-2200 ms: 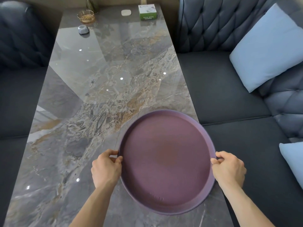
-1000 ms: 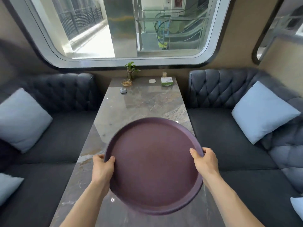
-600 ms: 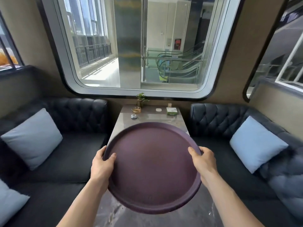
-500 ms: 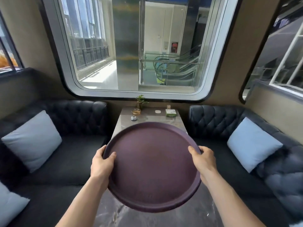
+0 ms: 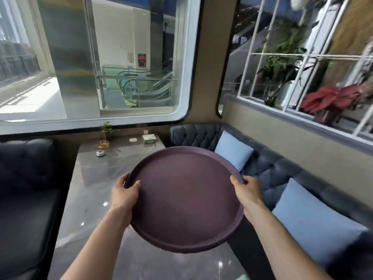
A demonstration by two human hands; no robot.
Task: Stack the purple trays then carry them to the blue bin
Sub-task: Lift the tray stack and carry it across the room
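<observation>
A round purple tray [image 5: 184, 201] was held in the air above the near part of a marble table [image 5: 96, 190], clear of its surface. The tray was gripped at opposite sides: the left hand [image 5: 123, 196] was closed on the left rim with the thumb laid over the top, and the right hand [image 5: 248, 189] was closed on the right rim in the same way. Being circular, the tray had no long axis; its hollow face was turned up and towards the camera, with the far rim raised and the near rim dropped. Whether more than one tray was held could not be told.

The right part of the tray overhung the table's right edge, above the gap before a dark tufted sofa [image 5: 278, 170]. Two light blue cushions [image 5: 233, 152] were seen on that sofa, just beyond the right hand. A second dark sofa [image 5: 26, 178] bounded the table's left edge. The middle of the tabletop was left bare; a small green box [image 5: 149, 138], a white gadget [image 5: 100, 153], a wire dish [image 5: 102, 144] and a small plant [image 5: 106, 129] were grouped at the far end, under a large window [image 5: 96, 57].
</observation>
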